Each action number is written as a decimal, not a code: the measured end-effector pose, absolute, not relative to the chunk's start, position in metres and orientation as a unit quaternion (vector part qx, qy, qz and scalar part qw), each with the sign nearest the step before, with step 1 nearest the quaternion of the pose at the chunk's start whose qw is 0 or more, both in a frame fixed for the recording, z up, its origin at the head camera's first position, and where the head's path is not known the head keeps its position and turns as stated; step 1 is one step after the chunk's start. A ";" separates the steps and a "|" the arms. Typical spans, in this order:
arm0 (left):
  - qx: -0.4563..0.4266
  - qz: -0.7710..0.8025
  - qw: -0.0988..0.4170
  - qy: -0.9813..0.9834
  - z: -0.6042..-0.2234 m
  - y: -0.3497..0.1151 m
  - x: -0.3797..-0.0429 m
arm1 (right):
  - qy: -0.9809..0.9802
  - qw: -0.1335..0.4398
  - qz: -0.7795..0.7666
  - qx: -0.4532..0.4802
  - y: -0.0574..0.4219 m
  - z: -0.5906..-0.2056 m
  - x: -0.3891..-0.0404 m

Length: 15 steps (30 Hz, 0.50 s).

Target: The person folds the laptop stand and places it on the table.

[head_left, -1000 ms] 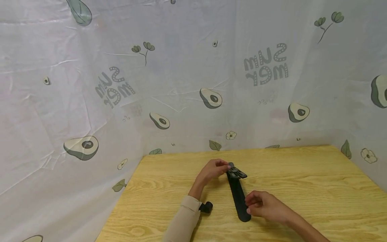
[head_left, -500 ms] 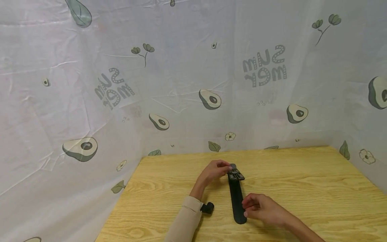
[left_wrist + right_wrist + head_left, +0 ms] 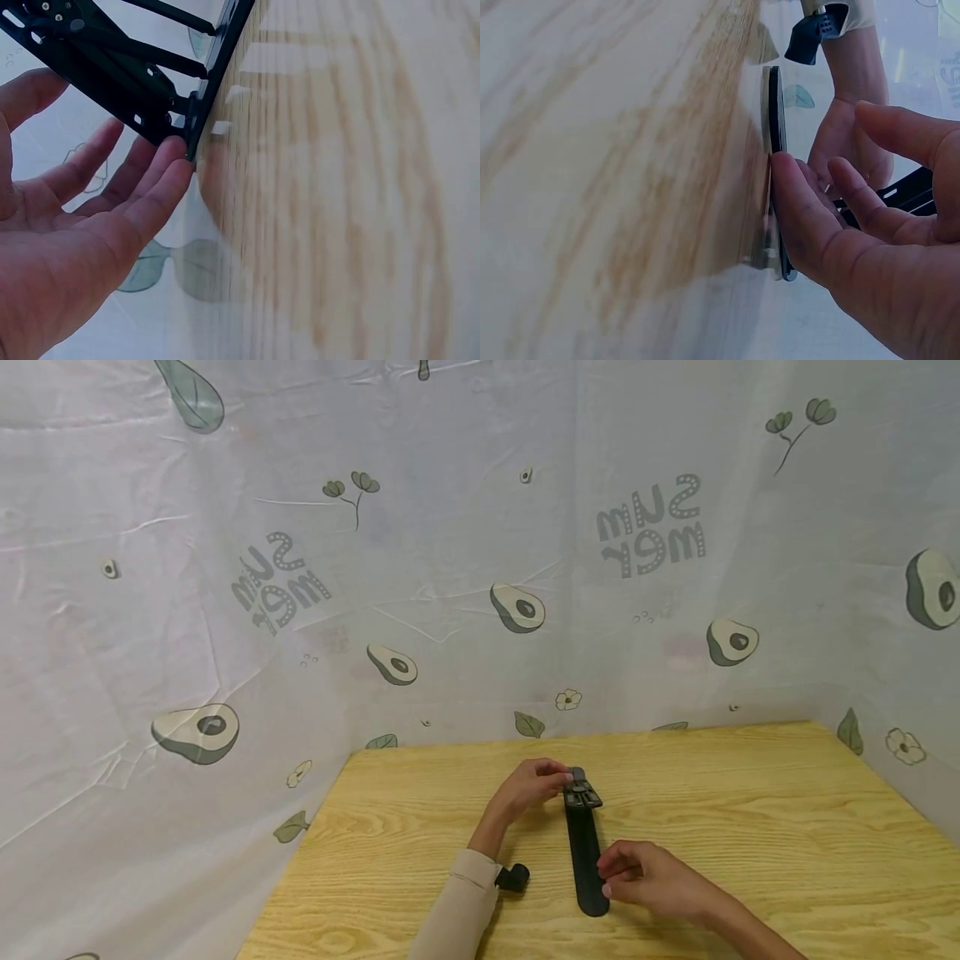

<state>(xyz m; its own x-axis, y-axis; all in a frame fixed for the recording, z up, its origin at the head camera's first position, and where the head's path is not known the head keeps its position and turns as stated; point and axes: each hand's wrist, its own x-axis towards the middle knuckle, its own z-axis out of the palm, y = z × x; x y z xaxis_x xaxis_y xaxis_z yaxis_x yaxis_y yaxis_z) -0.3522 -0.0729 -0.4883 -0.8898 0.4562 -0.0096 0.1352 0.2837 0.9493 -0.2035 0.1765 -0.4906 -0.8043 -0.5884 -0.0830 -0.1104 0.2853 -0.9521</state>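
Note:
A long black stand with a flat, round-ended base [image 3: 585, 860] and a hinged slotted bracket [image 3: 581, 795] lies lengthwise on the wooden table. At its far end my left hand [image 3: 531, 787] touches the bracket side with extended fingertips; in the left wrist view those fingers [image 3: 176, 154] meet the corner where the bracket joins the base. My right hand [image 3: 652, 877] is at the near end. Its fingertips touch the base's right edge, and in the right wrist view the thumb [image 3: 900, 127] stands apart from them. The stand's underside is hidden.
The wood-grain table [image 3: 420, 843] spreads out on both sides of the stand. Behind it hangs a white curtain [image 3: 450, 527] printed with avocados, leaves and lettering. A small black wrist device [image 3: 513, 877] sits at the left sleeve cuff [image 3: 472, 864].
The near end of the stand has swung a little to the left, so it lies straighter. My right hand has shifted slightly left with it; the left hand has hardly moved.

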 end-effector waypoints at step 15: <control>0.209 0.510 0.108 0.827 -0.476 -0.078 -0.338 | 0.778 0.189 -0.556 -0.224 0.184 -0.485 -0.217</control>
<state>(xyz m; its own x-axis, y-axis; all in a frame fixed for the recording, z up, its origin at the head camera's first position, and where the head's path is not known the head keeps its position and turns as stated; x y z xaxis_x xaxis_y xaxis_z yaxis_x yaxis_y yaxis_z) -0.3382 -0.0777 -0.4756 -0.8894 0.4558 0.0340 0.2350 0.3922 0.8894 -0.2170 0.1837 -0.4855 -0.8282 -0.5588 -0.0438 -0.1397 0.2814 -0.9494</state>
